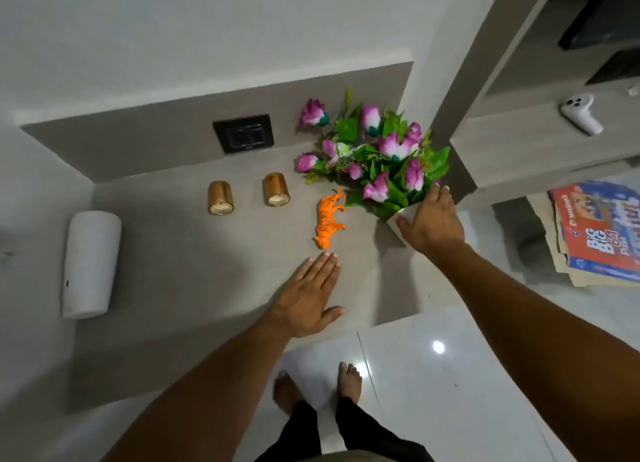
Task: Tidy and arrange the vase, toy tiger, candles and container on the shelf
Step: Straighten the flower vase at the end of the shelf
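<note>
A white vase (406, 215) full of pink flowers (377, 149) stands at the right end of the grey shelf (194, 253), and my right hand (431, 224) is wrapped around its body. The orange toy tiger (328, 220) stands just left of the vase. My left hand (306, 297) lies flat on the shelf, fingers together, its tips just short of the tiger's head. Two gold candles, the left one (220, 198) and the right one (277, 189), stand further back. A white cylindrical container (90, 264) stands at the far left.
A black wall socket (243, 133) sits in the back panel behind the candles. A grey upright post rises right of the vase. A white game controller (581, 114) rests on a higher shelf; pizza boxes (599, 233) lie lower right. My bare feet stand on glossy tiles.
</note>
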Available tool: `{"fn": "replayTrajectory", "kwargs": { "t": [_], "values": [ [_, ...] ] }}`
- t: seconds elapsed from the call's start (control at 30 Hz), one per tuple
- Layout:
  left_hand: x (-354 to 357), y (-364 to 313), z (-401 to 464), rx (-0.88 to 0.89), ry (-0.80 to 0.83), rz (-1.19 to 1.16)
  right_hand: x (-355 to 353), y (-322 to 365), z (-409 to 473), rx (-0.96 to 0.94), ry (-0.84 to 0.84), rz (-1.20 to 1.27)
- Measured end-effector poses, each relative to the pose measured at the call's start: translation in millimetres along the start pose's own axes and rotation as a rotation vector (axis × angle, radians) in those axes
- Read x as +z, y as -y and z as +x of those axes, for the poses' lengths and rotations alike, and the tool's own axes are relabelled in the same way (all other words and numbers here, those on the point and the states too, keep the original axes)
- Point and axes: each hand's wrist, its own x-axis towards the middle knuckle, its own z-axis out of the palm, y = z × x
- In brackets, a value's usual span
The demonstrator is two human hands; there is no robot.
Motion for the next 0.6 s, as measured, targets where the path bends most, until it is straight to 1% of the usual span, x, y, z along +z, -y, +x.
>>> {"fn": "replayTrajectory", "kwargs": {
  "t": [0.17, 0.3, 0.43, 0.53, 0.6],
  "values": [
    [6, 7, 5, 0.002, -0.02, -0.005, -3, 8, 5, 0.047, 0.101, 0.052],
    [9, 9, 7, 0.005, -0.022, -0.021, -7, 12, 15, 0.108, 0.131, 0.068],
    [10, 10, 6, 0.001, -0.017, -0.033, -13, 12, 29, 0.142, 0.202, 0.095],
    [11, 11, 6, -0.001, -0.02, -0.038, -15, 10, 36, 0.174, 0.183, 0.173],
    [12, 11, 6, -0.003, -0.026, -0.031, -13, 7, 39, 0.22, 0.129, 0.266]
  ]
}}
